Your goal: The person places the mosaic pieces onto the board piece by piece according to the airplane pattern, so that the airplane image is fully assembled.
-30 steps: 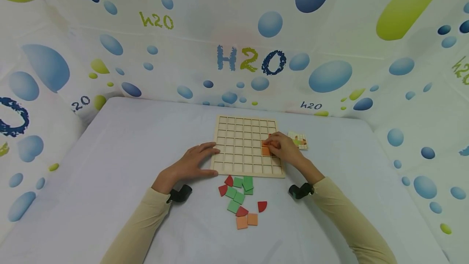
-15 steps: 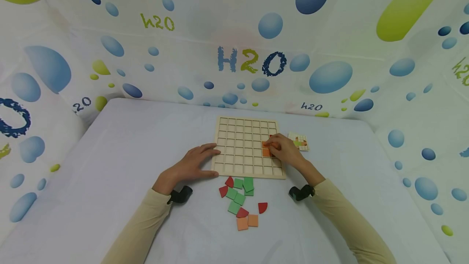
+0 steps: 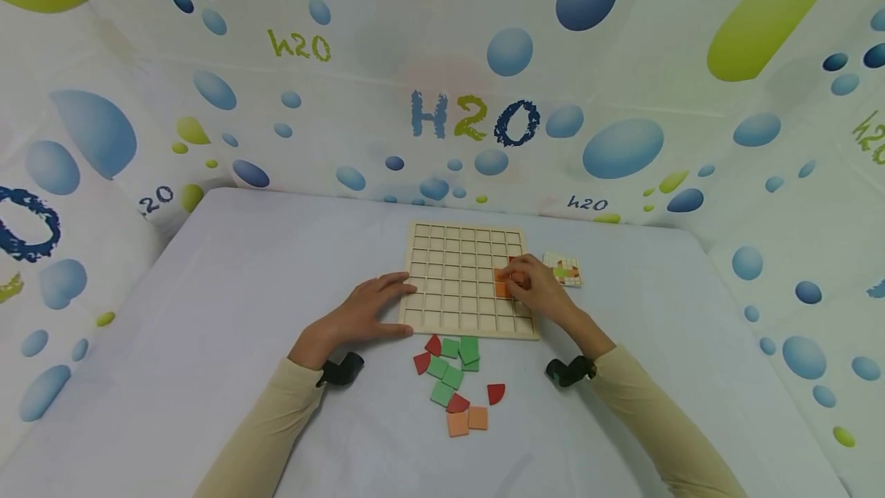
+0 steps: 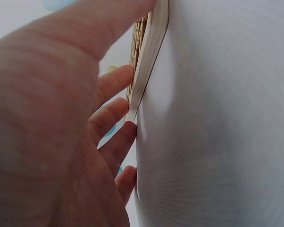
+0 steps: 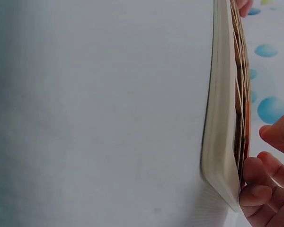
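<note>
A square wooden grid board (image 3: 445, 271) lies flat on the white-covered table. My left hand (image 3: 362, 312) rests at its left edge, fingers extended and thumb near the front corner. In the left wrist view the fingertips (image 4: 128, 132) are spread along the board's side. Over the right side of the grid, my right hand (image 3: 544, 292) touches the board with bent fingers, beside orange tiles (image 3: 502, 290) set in the cells. A bit of a red piece (image 3: 512, 258) shows behind it. In the right wrist view, thumb and forefinger stand apart with nothing visible between them; cells under the hand are hidden.
Loose green square tiles (image 3: 452, 376) lie in front of the board, among red quarter-round pieces (image 3: 495, 393). Two orange squares (image 3: 458, 424) sit nearest me. A small patterned card (image 3: 563, 269) lies right of the board. A printed cloth (image 3: 346, 60) hangs behind the table.
My right thumb and fingers have parted slightly over the orange tiles. The left hand, board and loose pieces stay put; the head view tilts up a little.
</note>
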Demonstrator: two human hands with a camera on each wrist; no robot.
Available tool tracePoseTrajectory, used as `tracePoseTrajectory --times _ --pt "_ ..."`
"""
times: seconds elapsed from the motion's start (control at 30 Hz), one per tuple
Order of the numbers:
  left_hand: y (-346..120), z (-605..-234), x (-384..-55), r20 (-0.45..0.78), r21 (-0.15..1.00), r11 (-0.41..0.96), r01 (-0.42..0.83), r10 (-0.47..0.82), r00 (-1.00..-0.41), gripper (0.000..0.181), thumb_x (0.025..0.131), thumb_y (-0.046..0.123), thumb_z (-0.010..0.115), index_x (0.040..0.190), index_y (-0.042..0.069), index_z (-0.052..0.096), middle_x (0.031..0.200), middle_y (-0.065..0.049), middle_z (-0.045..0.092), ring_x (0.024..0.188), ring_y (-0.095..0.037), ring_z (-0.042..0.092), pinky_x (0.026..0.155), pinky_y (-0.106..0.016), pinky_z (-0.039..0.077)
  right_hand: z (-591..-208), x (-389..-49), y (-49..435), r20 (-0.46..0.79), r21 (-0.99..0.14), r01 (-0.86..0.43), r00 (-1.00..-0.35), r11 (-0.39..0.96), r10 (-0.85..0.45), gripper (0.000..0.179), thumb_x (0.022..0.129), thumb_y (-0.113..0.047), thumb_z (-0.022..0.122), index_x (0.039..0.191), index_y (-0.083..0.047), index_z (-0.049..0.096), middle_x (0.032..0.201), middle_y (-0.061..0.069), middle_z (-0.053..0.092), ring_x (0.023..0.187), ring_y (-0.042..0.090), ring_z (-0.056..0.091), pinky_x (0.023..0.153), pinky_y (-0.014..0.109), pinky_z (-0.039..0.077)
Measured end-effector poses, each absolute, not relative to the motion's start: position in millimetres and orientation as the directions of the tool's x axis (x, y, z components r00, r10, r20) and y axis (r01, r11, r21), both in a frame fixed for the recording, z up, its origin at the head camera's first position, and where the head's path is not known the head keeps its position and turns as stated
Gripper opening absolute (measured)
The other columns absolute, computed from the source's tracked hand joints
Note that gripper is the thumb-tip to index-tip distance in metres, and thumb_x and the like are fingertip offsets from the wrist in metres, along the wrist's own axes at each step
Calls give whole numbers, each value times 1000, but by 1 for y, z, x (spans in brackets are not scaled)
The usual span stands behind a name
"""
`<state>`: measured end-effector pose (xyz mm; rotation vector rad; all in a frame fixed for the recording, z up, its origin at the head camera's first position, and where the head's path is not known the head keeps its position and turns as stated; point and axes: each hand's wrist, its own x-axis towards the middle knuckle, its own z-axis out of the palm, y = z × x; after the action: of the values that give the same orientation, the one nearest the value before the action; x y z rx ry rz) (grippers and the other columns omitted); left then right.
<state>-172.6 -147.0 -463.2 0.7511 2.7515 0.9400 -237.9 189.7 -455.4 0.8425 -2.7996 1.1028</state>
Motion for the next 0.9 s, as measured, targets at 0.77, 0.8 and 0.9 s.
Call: tracePoseTrajectory --times 0.77,0.8,0.9 --pt "-147 -465 -172 32 600 684 415 498 -867 65 84 33 76 139 9 50 153 -17 35 140 -41 31 113 -59 21 -456 -215 178 208 -656 -527 -815 541 -541 14 90 -1 66 103 -1 70 97 10 63 67 8 46 58 21 42" --pt "-147 -465 -172 34 601 682 416 499 -866 65 84 33 76 139 9 50 153 -17 35 140 -41 32 113 -59 21 -455 -213 177 201 -655 -523 -816 545 -542 14 90 -1 66 103 -1 70 97 9 63 67 8 46 58 21 42" --pt "-147 -466 -172 38 601 680 420 500 -865 65 84 33 76 139 9 50 153 -17 35 140 -41 31 113 -60 21 -455 -210 174 176 -645 -517 -817 563 -549 15 90 -3 66 104 -3 71 96 8 62 65 9 46 56 21 41"
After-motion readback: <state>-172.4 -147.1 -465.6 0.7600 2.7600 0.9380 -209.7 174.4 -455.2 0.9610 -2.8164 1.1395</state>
